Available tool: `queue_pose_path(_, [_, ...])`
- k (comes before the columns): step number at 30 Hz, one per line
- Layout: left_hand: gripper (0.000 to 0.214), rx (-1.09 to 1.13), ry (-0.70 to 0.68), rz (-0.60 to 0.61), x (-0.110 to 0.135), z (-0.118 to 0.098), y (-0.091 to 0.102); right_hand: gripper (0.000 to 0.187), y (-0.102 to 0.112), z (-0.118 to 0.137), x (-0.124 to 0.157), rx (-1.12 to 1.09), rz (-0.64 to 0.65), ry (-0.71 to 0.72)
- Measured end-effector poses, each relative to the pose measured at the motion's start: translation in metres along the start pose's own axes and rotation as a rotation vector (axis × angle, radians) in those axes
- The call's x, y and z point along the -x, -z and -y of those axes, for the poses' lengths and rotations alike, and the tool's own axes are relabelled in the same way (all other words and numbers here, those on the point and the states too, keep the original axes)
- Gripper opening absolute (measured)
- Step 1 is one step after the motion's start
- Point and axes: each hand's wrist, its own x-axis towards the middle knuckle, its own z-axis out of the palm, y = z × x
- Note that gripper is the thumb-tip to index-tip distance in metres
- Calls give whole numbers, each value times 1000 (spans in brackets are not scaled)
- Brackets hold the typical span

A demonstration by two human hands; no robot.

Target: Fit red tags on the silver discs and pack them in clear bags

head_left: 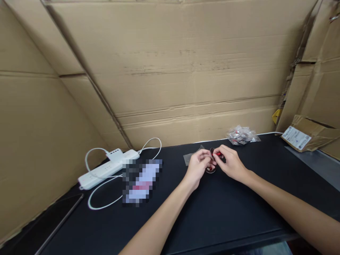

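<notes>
My left hand (200,163) and my right hand (228,161) meet over the middle of the black table, fingers closed. Between them stands a small round dark disc (211,152), gripped in my left fingers. A small red piece (218,153) is pinched in my right fingertips beside the disc; its kind is too small to make out. Just under the hands, another round dark item (211,170) with red on it shows in part. Partly behind my left hand, a clear plastic bag (187,159) lies flat on the table.
Several small items in clear bags (243,135) are heaped by the back cardboard wall. An open cardboard box (313,132) with a white label stands at right. On the left are a white power strip (106,171), a looped white cable (91,205) and a pixelated object (143,182).
</notes>
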Motion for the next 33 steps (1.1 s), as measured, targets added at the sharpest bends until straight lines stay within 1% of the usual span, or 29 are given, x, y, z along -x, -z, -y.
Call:
queue_pose_path(3, [13,5,-25,11,0,0,0,9,1,3,1,8,-24,11])
queue_pose_path(7, [19,34,-7,48,0,0,-1,10,3,3,3,32,-29,-1])
queue_pose_path(10, [26,17,12,81,-1,0,1,11,2,0,4,51,-2,1])
queue_pose_path(14, [29,-30,23,134,-2,0,6,10,1,-6,7,63,44,16])
queue_pose_path(19, [31,-34,22,174,-2,-2,7,9,2,-7,6,43,41,29])
queue_pose_path(23, [28,-55,20,159,-3,-2,8,8,2,-6,4,-21,34,8])
queue_pose_path(29, [26,-117,8,150,-4,0,10,9,1,-7,4,-81,69,-28])
queue_pose_path(33, [25,-131,-22,111,-2,-2,8,9,1,-4,3,-112,45,-78])
